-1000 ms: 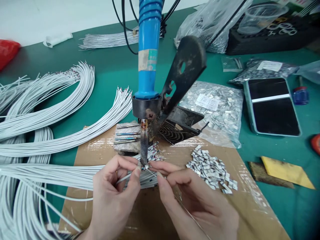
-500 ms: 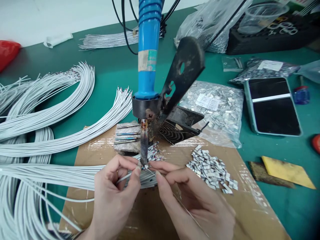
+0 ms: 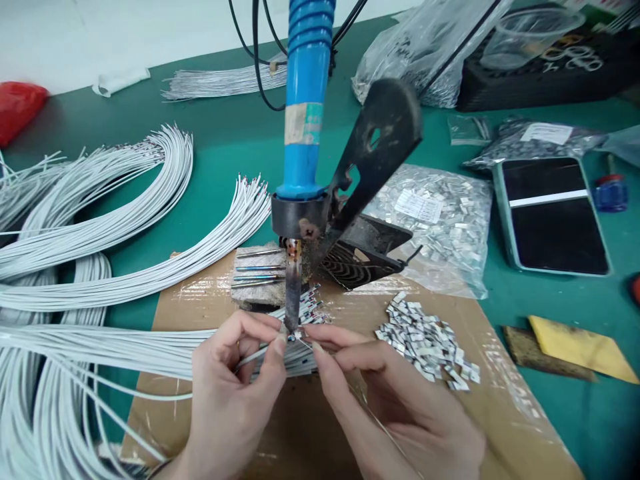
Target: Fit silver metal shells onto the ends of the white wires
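A blue-handled soldering iron [image 3: 303, 113] stands in a black stand [image 3: 373, 167], with its tip [image 3: 293, 293] pointing down. My left hand [image 3: 235, 393] pinches a thin white cable [image 3: 253, 357] and holds its end at the tip. My right hand [image 3: 395, 407] pinches a thin solder wire [image 3: 373, 420] and feeds its end to the same spot. Both hands rest over a brown cardboard sheet [image 3: 480, 413]. A bundle of white cables [image 3: 125, 343] lies under my left hand.
A pile of small metal parts [image 3: 427, 343] lies right of my hands, a bag of them [image 3: 435, 220] behind. More white cable bundles [image 3: 100, 220] curve at the left. A phone [image 3: 553, 213], a yellow sponge [image 3: 583, 347] and plastic bags [image 3: 425, 47] lie at the right.
The view has shifted slightly. Both hands stay pinched at the iron's tip with the cable and the solder wire; nothing else has moved.
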Action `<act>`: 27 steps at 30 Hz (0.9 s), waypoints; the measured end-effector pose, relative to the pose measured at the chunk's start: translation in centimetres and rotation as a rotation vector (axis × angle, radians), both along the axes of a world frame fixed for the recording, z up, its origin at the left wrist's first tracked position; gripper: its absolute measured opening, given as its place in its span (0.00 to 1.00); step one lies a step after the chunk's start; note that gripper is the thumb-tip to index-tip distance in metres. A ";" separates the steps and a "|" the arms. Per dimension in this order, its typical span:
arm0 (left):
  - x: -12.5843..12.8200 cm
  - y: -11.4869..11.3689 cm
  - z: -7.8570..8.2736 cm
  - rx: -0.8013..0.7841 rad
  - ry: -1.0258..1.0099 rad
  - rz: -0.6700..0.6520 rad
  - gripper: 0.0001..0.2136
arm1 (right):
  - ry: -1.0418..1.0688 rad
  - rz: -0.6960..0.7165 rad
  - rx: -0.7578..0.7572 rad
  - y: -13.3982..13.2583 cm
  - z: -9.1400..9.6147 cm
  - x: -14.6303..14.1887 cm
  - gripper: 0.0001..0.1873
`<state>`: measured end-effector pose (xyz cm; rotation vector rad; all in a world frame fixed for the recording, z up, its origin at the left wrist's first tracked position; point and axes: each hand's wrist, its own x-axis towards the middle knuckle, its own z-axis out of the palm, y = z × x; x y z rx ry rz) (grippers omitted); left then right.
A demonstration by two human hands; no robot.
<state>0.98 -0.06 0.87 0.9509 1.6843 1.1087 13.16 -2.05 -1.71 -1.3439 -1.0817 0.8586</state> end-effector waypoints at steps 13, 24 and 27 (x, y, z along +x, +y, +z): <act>0.1 -0.1 0.1 0.008 0.027 0.031 0.07 | -0.023 -0.009 0.068 0.0 -0.4 -0.1 0.11; 0.0 0.0 -0.3 0.025 0.026 0.013 0.06 | -0.010 -0.011 0.062 0.0 -0.6 -0.2 0.10; 0.0 0.0 -0.2 0.028 0.015 0.016 0.06 | -0.027 -0.025 0.056 0.1 -0.4 -0.3 0.10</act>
